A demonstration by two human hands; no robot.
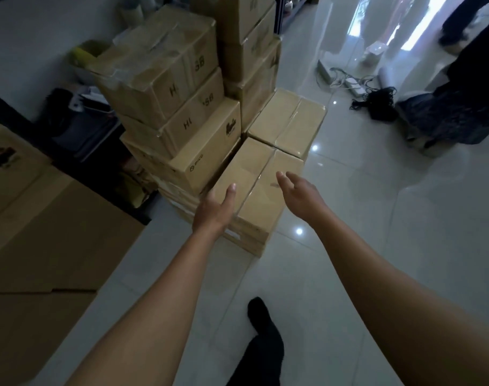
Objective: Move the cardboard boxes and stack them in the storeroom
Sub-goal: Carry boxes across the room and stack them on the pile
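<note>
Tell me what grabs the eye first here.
The left hand and right hand reach, open, for a low box at centre. Behind it, to the left, rises a tall stack of taped boxes. Cables lie tangled on the glossy floor at upper right.

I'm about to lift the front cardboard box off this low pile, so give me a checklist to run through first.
1. Left hand at the front box left edge: ok, thumb over the top.
2. Right hand on the box: not ok, open and hovering by its right edge.
3. Box flaps closed: ok, taped seam.
4. Nothing on top of it: ok.
5. Box weight: cannot tell.
6. Walkway: not ok, cables lie on the tiles far right.
</note>
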